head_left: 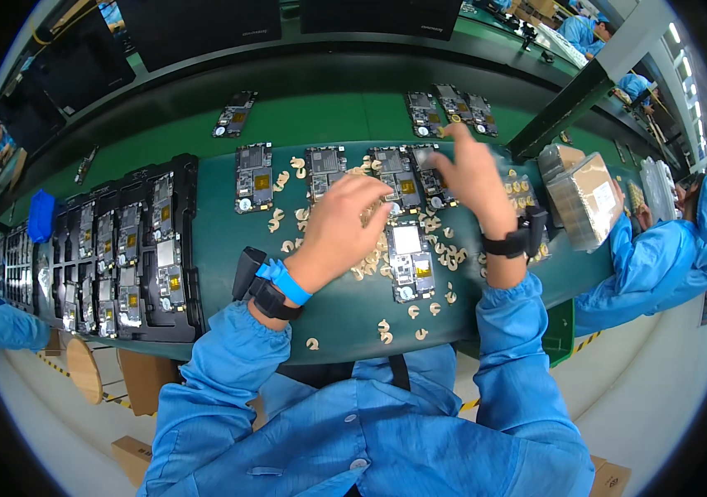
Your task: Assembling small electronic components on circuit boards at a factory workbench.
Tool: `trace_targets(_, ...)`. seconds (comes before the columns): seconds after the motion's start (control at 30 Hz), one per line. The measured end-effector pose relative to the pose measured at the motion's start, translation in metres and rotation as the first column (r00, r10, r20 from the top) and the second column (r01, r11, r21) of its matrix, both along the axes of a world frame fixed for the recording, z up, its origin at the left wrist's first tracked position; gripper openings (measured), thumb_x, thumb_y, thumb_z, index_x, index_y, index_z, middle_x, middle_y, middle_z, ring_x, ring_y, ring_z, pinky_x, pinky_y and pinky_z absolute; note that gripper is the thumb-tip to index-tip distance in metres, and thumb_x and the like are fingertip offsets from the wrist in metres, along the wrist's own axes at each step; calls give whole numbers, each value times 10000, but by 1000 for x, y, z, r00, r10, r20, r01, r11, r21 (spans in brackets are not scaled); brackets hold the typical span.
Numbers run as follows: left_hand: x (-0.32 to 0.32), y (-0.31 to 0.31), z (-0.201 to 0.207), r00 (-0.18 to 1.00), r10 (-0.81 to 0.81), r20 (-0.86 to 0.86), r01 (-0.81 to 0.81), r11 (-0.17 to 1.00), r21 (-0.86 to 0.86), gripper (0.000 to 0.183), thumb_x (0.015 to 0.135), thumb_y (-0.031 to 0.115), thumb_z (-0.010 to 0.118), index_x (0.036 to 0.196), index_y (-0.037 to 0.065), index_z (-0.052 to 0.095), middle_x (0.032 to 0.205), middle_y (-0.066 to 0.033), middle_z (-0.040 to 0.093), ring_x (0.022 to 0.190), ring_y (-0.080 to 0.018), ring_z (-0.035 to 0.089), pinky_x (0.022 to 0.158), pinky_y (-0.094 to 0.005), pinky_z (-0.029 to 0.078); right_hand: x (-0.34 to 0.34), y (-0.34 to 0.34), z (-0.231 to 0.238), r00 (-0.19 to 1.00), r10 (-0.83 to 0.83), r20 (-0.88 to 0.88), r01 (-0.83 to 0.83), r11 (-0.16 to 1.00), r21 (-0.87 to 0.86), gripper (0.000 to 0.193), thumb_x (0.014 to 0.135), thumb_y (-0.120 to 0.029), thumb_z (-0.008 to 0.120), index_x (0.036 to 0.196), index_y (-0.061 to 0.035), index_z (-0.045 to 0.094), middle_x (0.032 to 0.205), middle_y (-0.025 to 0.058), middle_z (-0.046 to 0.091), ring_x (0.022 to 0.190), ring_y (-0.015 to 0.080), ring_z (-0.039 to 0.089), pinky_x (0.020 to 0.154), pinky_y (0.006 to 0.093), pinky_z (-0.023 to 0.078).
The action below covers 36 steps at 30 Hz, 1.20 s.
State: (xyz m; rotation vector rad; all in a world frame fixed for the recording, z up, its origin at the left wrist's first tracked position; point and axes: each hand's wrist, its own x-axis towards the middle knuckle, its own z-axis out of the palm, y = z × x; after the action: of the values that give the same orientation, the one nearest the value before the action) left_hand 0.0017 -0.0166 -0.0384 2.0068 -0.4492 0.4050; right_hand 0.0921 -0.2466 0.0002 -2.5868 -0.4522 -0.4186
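My left hand (341, 228) is closed over the middle of the table, its thumb and fingers curled together. Small beige crescent-shaped pieces show by its fingertips, but whether it grips one is unclear. Beneath and around it lie more beige pieces (366, 269) in a loose pile. My right hand (478, 182), slightly blurred, is raised with thumb and index finger apart beside a circuit board (432, 178). Another circuit board (410, 261) with a pale square lies nearest me. Farther boards (254, 178) stand in a row, one (326, 170) partly behind my left hand.
Black trays (184, 248) of circuit boards fill the left, with a blue bin (40, 215) on them. A sheet of round gold pieces (519, 195) and wrapped cartons (581, 199) are at right. More boards (424, 112) lie on the green ledge. A co-worker's blue sleeve (651, 257) is at right.
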Motion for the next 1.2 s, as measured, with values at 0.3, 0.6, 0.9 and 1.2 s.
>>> trace_targets(0.3, -6, -5, -13, 993, -23, 117, -25, 921, 390, 220, 917, 111, 668, 1084, -24, 716, 1223, -176, 700, 1254, -377, 572, 1099, -475, 424, -4, 11, -18, 995, -80, -62, 82, 996, 23, 648, 741, -42, 863, 1245, -56, 456, 950, 251, 691, 919, 480, 678, 812, 523, 543)
trace_targets(0.6, -14, -6, 14, 1000, 24, 2, -24, 991, -131, 265, 960, 86, 688, 1176, -66, 672, 1113, -166, 733, 1037, -317, 704, 930, -384, 547, -23, 30, 46, 962, 241, -127, -21, 533, 846, 566, 848, 98, 780, 1273, -21, 426, 995, 118, 682, 867, 146, 703, 777, 257, 574)
trace_targets(0.9, -3, -3, 11, 925, -325, -200, 61, 644, -762, 218, 1034, 9, 577, 1215, -109, 611, 1140, -164, 734, 1029, -206, 726, 945, -347, 599, -25, 66, 10, 971, 239, -10, -34, 181, 983, 546, 871, 82, 777, 1267, -27, 417, 1022, 135, 697, 939, 165, 711, 856, 267, 569)
trace_targets(1.2, 3, 13, 16, 973, -140, -182, -56, 624, -780, 273, 1047, 29, 567, 1272, -121, 608, 1171, -181, 717, 995, -229, 737, 899, -376, 641, -42, 49, 23, 941, 336, 28, -221, 553, 803, 87, 994, -60, 690, 1045, 10, 681, 931, -13, 667, 760, 19, 560, 671, 172, 430)
